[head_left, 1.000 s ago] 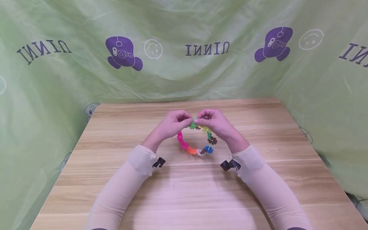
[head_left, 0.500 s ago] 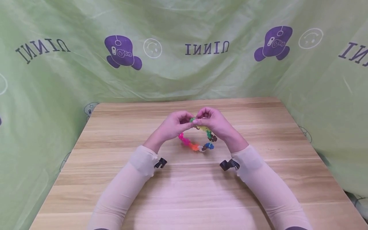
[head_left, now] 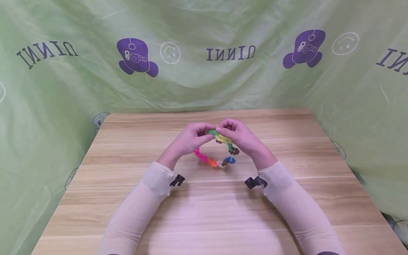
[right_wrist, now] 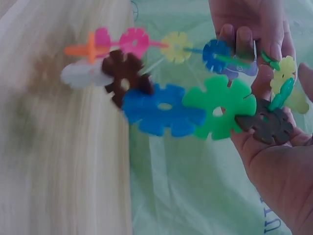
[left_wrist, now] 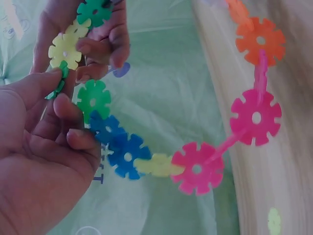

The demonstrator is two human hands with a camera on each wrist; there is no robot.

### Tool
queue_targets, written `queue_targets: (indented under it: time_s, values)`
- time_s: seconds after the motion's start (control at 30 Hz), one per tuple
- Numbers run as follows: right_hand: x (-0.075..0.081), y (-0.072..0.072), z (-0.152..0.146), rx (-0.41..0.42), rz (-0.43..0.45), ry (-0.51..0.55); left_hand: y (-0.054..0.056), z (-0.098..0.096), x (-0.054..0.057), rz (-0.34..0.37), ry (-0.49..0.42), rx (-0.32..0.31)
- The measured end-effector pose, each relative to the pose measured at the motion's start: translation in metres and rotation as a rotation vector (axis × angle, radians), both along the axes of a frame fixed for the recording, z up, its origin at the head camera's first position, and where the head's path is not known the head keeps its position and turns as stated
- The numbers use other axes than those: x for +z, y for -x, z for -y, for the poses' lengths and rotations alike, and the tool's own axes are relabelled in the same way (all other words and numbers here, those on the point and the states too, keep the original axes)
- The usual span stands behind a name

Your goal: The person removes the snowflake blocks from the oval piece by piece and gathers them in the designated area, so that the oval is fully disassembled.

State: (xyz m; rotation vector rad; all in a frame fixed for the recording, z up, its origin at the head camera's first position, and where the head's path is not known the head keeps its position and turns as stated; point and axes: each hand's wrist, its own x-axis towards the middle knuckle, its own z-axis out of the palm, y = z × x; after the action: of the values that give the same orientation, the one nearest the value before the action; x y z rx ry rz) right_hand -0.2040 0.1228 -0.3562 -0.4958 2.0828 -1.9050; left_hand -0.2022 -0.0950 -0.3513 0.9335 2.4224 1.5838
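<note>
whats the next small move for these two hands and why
Probably press the pinched green notched disc further into the yellow notched disc: the left hand pinches the green one, its edge meets the yellow one, and the right hand holds the yellow one. Whether their slots are fully locked can't be told.

Head view: moderate brightness, diffuse light seemingly from above. Pale pinkish glare over the near middle of the counter (head_left: 207,219); soft-edged shadows on it beside the left sleeve (head_left: 134,205) and right sleeve (head_left: 296,205). Green cloth (head_left: 191,88) behind the counter shows dull sheen along its folds. Left-wrist view: dimmer, hazy, low contrast; counter edge looks slightly bowed. Right-wrist view: white disc (right_wrist: 85,74) over the counter smeared; green disc (right_wrist: 230,100) past its edge clearer. Dark patches on the wood blurred.
</note>
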Motion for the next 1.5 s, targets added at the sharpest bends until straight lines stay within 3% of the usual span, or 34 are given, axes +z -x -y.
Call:
queue_targets:
  time_s: [0.3,0.57,0.9,1.17,1.5]
  values:
    - [0.005,-0.006,-0.005,0.030,-0.076,-0.062,-0.001,0.005,0.009,0.001,-0.038,0.106]
    - [0.004,-0.009,-0.006,-0.033,-0.142,-0.123,-0.003,0.005,0.005,-0.006,-0.034,0.041]
    - [0.002,-0.008,-0.005,-0.010,-0.156,-0.115,-0.004,0.011,0.002,0.038,-0.002,-0.062]
    - [0.001,-0.007,-0.005,-0.006,-0.136,-0.114,-0.002,0.012,-0.003,0.091,-0.035,-0.059]
    - [0.001,-0.008,-0.007,-0.028,-0.117,-0.124,-0.001,0.010,-0.007,0.090,-0.056,-0.044]
